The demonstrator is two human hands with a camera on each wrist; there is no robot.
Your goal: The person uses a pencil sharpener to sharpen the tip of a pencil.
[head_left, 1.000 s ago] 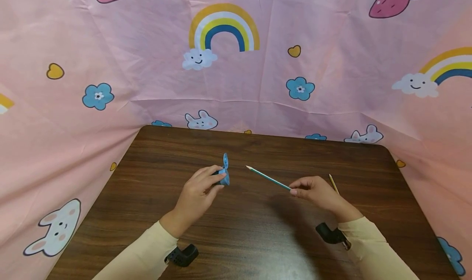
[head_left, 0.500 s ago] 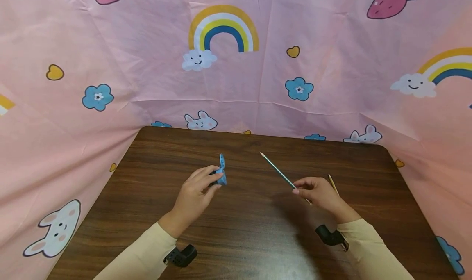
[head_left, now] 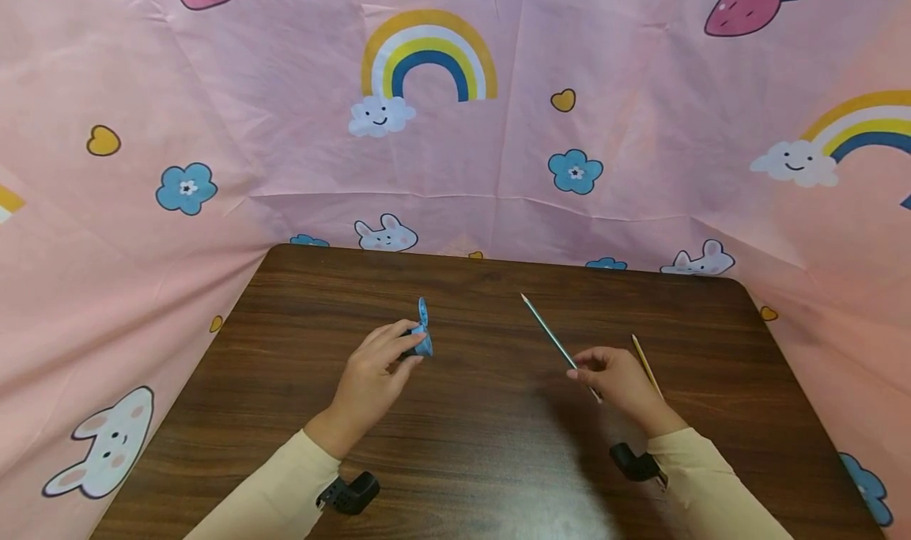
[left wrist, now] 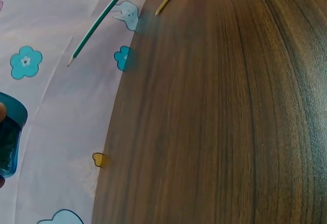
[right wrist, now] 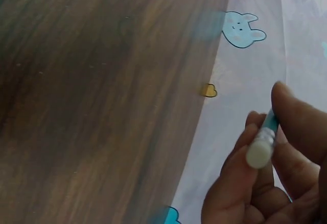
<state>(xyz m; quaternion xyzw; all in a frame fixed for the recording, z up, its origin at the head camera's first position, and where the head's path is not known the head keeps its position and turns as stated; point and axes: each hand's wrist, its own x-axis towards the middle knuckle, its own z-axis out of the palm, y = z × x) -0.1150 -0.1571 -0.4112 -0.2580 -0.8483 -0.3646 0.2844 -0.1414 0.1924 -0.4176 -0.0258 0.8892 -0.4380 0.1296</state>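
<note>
My left hand (head_left: 373, 378) grips a small blue pencil sharpener (head_left: 423, 341) over the table, its flip lid (head_left: 423, 311) standing up. In the left wrist view the sharpener's see-through blue body (left wrist: 9, 142) looks dark inside, with fingertips at its edges. Between thumb and fingers, my right hand (head_left: 618, 380) pinches a teal pencil (head_left: 546, 328) near its rear end. The sharpened tip points forward and left, apart from the sharpener. Close up in the right wrist view, the pencil's pale eraser (right wrist: 259, 154) and metal band face the camera.
A yellow pencil (head_left: 645, 364) lies on the dark wooden table (head_left: 470, 445) just beyond my right hand, partly covered by it. A pink patterned cloth (head_left: 299, 113) hangs around the table's back and sides. Each wrist carries a black camera mount (head_left: 350, 492).
The teal pencil has drawn back from the sharpener to the right, its tip swinging from leftward to more forward. Its rear end now shows below my right hand. My left hand shifts slightly left.
</note>
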